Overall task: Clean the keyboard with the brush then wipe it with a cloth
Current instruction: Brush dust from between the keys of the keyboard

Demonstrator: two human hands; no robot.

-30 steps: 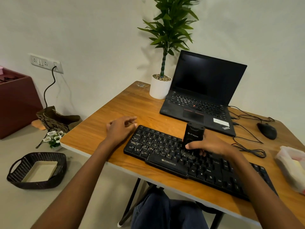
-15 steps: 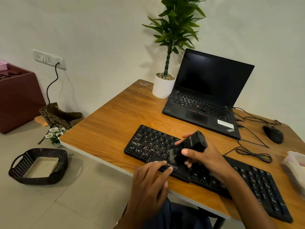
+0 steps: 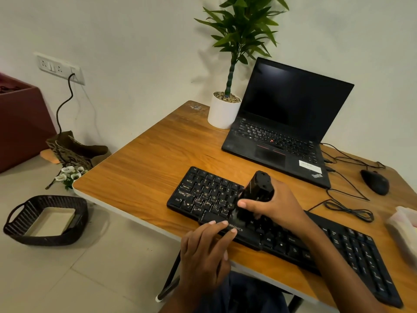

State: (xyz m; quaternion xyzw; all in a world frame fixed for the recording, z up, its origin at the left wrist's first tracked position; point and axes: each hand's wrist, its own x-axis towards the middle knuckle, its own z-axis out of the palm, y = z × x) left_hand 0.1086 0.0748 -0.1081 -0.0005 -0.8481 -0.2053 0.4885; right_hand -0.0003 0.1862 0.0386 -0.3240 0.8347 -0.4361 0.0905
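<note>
A black keyboard (image 3: 352, 249) lies along the near edge of the wooden table (image 3: 146, 168). My right hand (image 3: 279, 204) grips a chunky black brush (image 3: 257, 190), tilted with its bristle end down on the letter keys near the middle of the keyboard. My left hand (image 3: 205, 251) is at the table's front edge, fingers spread, with the fingertips resting on the keyboard's front rim by the logo. A pale cloth-like bundle (image 3: 404, 231) lies at the right edge of the table, cut off by the frame.
An open black laptop (image 3: 282, 132) and a white pot with a green plant (image 3: 223, 111) stand at the back. A black mouse (image 3: 375, 181) and loose cables (image 3: 347, 206) lie right of the laptop. On the floor to the left sits a dark woven basket (image 3: 45, 220).
My left hand left the keyboard's left end and came to its front rim. My right hand tipped the brush from upright to slanted, then lowered its bristles onto the keys.
</note>
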